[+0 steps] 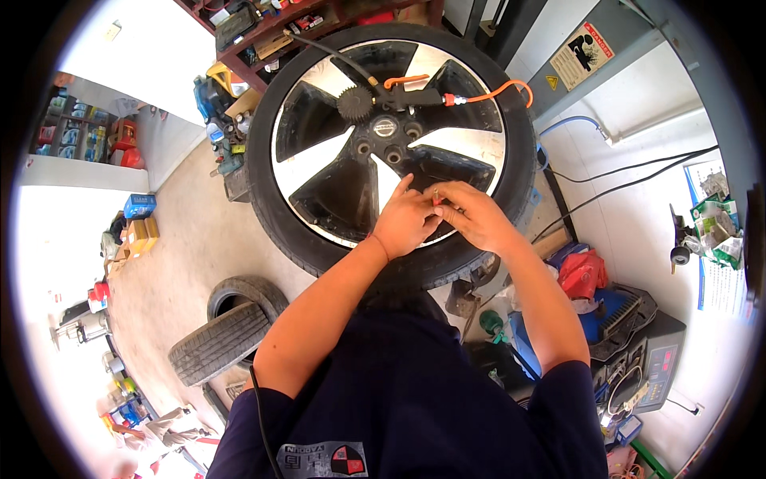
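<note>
A car wheel [471, 145] with a black tyre [267, 172] and a black-and-silver rim lies flat in front of me. Over its near side my hands meet. My right hand [476, 217] pinches a small red-and-brass piece [436, 199] between thumb and fingers. My left hand [405, 215] is beside it, one finger raised and the others curled in toward the piece; what these hold is hidden. Across the far side of the rim rests a tyre inflator [415, 98] with a round black gauge [355, 104], a black hose [335, 54] and an orange air hose [493, 93].
Two loose tyres [219, 343] lie on the floor at left. Bottles and a power drill [230, 164] stand beyond the wheel's left side. At right are a machine with a control panel [662, 367], a red bag [582, 275] and black cables [622, 176] along the wall.
</note>
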Available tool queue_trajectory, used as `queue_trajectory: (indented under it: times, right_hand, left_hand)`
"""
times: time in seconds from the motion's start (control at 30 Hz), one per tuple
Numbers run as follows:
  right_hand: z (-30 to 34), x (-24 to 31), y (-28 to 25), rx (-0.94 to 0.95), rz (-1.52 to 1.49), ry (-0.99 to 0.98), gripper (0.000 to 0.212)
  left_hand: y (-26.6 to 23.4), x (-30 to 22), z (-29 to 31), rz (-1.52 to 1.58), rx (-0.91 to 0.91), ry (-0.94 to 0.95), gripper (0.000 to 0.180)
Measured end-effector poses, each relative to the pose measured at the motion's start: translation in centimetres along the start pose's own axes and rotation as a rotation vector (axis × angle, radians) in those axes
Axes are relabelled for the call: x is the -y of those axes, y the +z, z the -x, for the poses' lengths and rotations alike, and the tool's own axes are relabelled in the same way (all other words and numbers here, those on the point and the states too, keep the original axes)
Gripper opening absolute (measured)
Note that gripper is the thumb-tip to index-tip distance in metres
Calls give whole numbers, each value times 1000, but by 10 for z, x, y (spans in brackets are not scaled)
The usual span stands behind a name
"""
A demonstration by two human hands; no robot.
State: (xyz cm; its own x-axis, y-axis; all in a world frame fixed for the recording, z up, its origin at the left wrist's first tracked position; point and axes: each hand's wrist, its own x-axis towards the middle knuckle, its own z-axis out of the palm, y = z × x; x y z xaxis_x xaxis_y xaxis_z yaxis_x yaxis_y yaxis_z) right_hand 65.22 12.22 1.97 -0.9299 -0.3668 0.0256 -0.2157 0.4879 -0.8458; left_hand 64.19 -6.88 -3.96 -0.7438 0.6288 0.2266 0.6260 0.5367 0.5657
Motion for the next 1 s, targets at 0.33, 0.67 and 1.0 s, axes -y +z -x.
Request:
queue_trajectory:
  times: [0.33, 0.67, 1.0]
  right_hand:
    - [0, -2, 1, 16, 139, 12, 37]
    - [-8, 7, -3, 130, 65, 145, 22]
    - [1, -6, 14, -64, 22, 17, 21]
  left_hand:
    - [3, 4, 0, -26, 29, -31, 12]
    - [8, 3, 6, -126, 51, 10, 31]
    - [1, -3, 3, -132, 114, -41, 21]
